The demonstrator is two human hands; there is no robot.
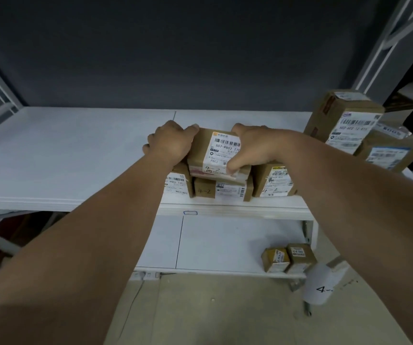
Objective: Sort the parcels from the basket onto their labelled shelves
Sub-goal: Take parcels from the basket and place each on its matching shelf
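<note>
Parcel marked "4-2" sits atop a row of three cardboard boxes near the front edge of the white upper shelf. Left hand grips its left side, fingers curled over the far edge. Right hand grips its right side, thumb pressed on the label. Larger boxes stand to the right. Two small boxes rest on the lower shelf.
</note>
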